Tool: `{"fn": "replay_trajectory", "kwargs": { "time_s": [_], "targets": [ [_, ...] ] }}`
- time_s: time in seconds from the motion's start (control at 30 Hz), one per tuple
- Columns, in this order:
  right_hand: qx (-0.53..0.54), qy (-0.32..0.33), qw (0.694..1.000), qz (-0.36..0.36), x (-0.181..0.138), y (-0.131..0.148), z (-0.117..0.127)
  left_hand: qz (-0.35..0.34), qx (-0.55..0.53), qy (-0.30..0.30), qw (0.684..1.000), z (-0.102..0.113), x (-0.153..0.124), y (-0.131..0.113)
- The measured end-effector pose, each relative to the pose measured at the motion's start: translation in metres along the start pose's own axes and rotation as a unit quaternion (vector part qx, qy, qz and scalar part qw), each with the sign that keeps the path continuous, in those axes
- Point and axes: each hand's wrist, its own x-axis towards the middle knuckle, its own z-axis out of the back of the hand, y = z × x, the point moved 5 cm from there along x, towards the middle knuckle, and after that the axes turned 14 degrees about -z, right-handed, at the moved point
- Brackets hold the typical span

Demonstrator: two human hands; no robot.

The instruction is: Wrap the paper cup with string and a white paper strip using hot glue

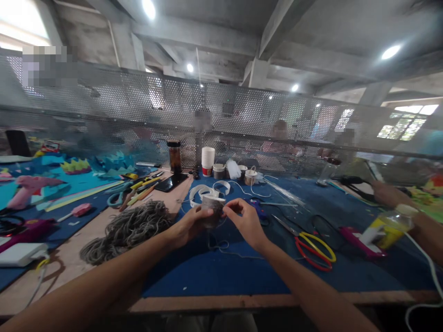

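My left hand (pixel 194 223) is closed around a small paper cup (pixel 212 207), its side wrapped in grey yarn and its white rim showing on top. Against the cup's right side, my right hand (pixel 245 220) pinches with thumb and forefinger at what looks like the grey yarn; the fingertips hide most of it. A loose strand (pixel 221 246) of yarn trails below the cup across the blue mat. To the left lies a tangled heap of grey yarn (pixel 133 228). Curled white strips (pixel 221 186) rest just behind the cup.
Scissors (pixel 313 249) with red and yellow handles lie to the right. At the back stand stacked paper cups (pixel 208 161), yarn-wrapped cups (pixel 251 176) and a dark jar (pixel 175 159). A phone (pixel 172 182) is nearby. Another person's arm (pixel 404 203) reaches in beside a yellow bottle (pixel 391 228).
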Motion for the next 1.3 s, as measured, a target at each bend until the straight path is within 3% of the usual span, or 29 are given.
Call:
{"fn": "replay_trajectory", "kwargs": {
  "time_s": [0.37, 1.3],
  "targets": [
    [-0.026, -0.014, 0.999, 0.038, -0.0060, 0.0049, -0.0015, 0.005, -0.021, 0.035, 0.999, 0.0005, 0.0013, 0.0073],
    [-0.012, -0.031, 0.999, 0.009, -0.0040, 0.0006, 0.0001, -0.019, 0.016, 0.052, 0.998, -0.0003, 0.0014, 0.0073]
  ]
}}
